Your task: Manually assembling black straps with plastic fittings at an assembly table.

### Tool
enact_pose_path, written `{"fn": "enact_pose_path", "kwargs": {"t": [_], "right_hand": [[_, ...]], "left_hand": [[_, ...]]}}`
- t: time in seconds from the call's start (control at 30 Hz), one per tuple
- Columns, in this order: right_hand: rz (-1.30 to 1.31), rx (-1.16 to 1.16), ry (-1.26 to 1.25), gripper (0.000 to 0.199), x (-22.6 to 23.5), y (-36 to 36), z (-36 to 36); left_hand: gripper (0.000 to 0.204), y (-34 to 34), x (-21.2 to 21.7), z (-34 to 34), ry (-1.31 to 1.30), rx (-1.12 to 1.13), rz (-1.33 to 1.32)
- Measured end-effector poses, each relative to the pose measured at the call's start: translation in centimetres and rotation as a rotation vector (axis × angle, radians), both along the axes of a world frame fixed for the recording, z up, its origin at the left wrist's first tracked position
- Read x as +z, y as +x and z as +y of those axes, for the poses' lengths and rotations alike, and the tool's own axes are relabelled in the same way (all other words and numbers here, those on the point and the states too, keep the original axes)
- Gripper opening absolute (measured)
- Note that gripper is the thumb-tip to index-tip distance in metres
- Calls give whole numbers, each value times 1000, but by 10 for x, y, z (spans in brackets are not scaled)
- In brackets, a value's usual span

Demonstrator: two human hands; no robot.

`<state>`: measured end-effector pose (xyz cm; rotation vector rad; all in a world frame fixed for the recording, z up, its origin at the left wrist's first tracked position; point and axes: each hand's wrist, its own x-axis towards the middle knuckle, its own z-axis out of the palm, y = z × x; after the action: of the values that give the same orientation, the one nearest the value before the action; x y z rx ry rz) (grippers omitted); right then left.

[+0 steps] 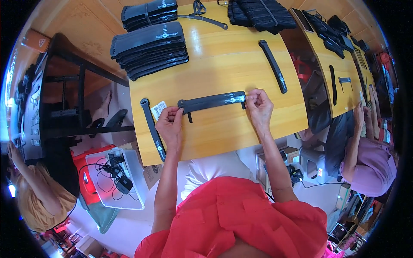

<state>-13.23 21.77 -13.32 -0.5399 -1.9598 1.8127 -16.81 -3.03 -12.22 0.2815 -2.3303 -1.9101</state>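
Observation:
A flat dark grey strip with pale print at its right end lies level over the yellow wooden table. My left hand pinches its left end, where a short black tab hangs down. At the other end, the thumb and fingers of my right hand are closed on the strip's corner, close to a second short black tab. Left of my left hand lies a black strap with a looped end, and a white label sits between them. Another looped black strap rests farther off to the right.
Tall stacks of dark printed strips stand at the far left of the table. A bundle of black straps lies at the back. On the left floor, a clear plastic bin holds cables. Co-workers sit at neighbouring tables on both sides.

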Motion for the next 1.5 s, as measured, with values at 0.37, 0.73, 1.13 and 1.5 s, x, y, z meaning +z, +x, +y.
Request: {"fn": "enact_pose_path", "kwargs": {"t": [0.37, 0.73, 1.13, 1.5], "right_hand": [[-4, 15, -2, 10, 0, 1, 1], [-10, 16, 38, 11, 2, 1, 0], [-27, -3, 125, 9, 3, 1, -1], [-37, -25, 220, 6, 5, 1, -3]], "left_hand": [[9, -1, 3, 4, -58, 29, 34], [9, 0, 6, 3, -57, 24, -30], [8, 0, 2, 1, -47, 13, -9], [9, 0, 7, 4, -49, 22, -3]]}}
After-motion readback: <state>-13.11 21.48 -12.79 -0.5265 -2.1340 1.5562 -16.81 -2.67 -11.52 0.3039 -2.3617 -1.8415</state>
